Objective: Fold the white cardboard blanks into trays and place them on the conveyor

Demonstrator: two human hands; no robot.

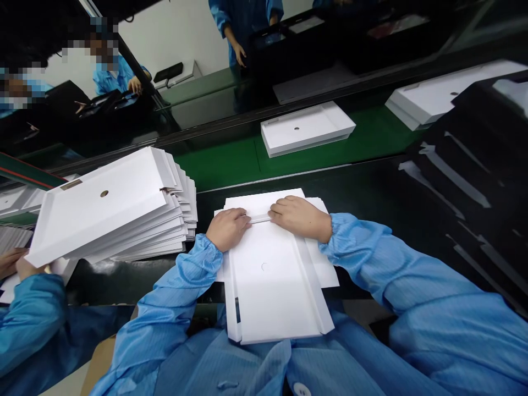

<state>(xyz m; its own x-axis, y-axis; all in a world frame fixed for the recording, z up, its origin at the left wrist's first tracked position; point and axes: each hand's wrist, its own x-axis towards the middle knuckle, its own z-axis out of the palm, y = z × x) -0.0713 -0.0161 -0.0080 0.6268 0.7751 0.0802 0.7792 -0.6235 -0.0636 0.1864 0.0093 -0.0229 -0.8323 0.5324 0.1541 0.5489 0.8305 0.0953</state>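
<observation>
Hands: L hand (228, 228), R hand (300, 217) | both clamped on flap (259, 218) | white card blank (276, 286)

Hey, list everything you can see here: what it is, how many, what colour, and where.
card blank: one, white, under both hands
stack of trays: one, white, left of the blank
near tray: one, white, on the belt
far tray: one, white, upper right
belt: one, green, across the middle
dark stack: one, black, right side
co-workers: two, blue coats, beyond the belt
neighbour's sleeve: one, blue, lower left
left hand: one, bare, on the blank's far fold
right hand: one, bare, on the same fold
</observation>
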